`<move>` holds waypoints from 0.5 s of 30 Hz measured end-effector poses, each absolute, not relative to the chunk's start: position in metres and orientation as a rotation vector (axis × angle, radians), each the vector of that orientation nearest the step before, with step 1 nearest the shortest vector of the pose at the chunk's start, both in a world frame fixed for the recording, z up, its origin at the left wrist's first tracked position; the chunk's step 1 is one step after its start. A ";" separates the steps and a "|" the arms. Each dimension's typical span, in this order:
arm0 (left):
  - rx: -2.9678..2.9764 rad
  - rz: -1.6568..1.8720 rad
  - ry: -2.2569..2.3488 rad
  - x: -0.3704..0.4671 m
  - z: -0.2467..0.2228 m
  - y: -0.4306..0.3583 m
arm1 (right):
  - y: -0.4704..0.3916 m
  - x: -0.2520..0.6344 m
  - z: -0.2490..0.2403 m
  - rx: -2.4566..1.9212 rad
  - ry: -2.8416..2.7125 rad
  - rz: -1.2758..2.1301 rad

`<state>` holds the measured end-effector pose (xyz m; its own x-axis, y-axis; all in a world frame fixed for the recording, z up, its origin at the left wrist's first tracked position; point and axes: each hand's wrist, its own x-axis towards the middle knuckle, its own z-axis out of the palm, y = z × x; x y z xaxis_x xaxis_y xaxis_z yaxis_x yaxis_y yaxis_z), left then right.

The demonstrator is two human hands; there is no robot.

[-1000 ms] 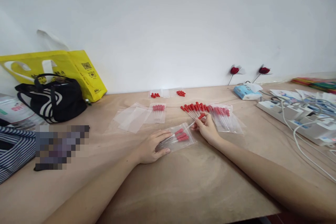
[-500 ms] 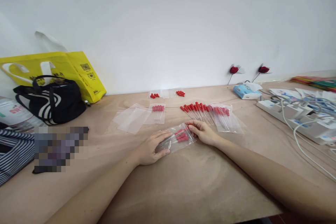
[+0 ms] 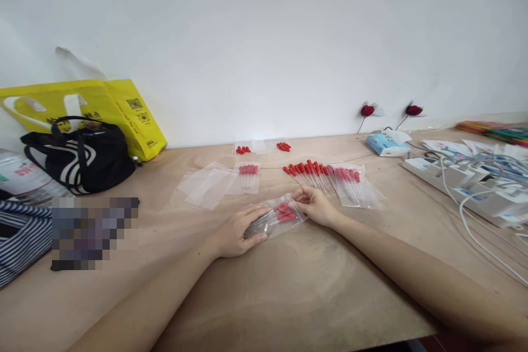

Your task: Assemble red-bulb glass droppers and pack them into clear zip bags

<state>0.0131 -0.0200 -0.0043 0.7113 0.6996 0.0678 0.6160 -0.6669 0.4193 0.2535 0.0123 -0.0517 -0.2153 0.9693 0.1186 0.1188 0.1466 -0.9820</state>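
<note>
A clear zip bag (image 3: 274, 225) with several red-topped clear droppers inside lies tilted on the wooden table (image 3: 289, 297). My left hand (image 3: 239, 231) grips its lower left end between thumb and fingers. At the bag's upper right edge, the fingers of my right hand (image 3: 315, 206) are pinched on the opening side. Just beyond that hand are loose red-topped droppers (image 3: 311, 173), fanned out, and a filled bag (image 3: 350, 184) beside them. Another filled bag (image 3: 248, 177) lies farther left, next to flat clear bags (image 3: 210, 184).
Two small groups of red pieces (image 3: 243, 150) lie near the wall. On the left are a black bag (image 3: 99, 157), a yellow bag (image 3: 144, 121) and striped cloth (image 3: 25, 236). A tissue pack (image 3: 388, 144) and a power strip (image 3: 466, 181) with cables are on the right.
My right fingers have shifted slightly along the bag's upper right edge, and no red piece shows at their tips any more. My left hand stays in place.
</note>
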 end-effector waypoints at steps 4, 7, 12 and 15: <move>2.556 0.322 1.014 0.014 -0.004 -0.020 | 0.009 0.254 -0.049 -1.084 -1.581 1.182; 2.552 0.332 1.000 0.013 -0.004 -0.019 | 0.008 0.254 -0.044 -1.069 -1.575 1.259; 2.553 0.352 1.005 0.013 -0.006 -0.019 | 0.009 0.250 -0.043 -1.146 -1.516 1.222; 2.552 0.337 1.017 0.013 -0.005 -0.020 | 0.009 0.250 -0.043 -1.154 -1.527 1.204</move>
<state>0.0127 -0.0196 -0.0052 0.7104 0.6989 0.0828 0.6099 -0.6701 0.4230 0.2496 0.0092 -0.0425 -0.2102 0.9747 0.0761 0.1535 0.1098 -0.9820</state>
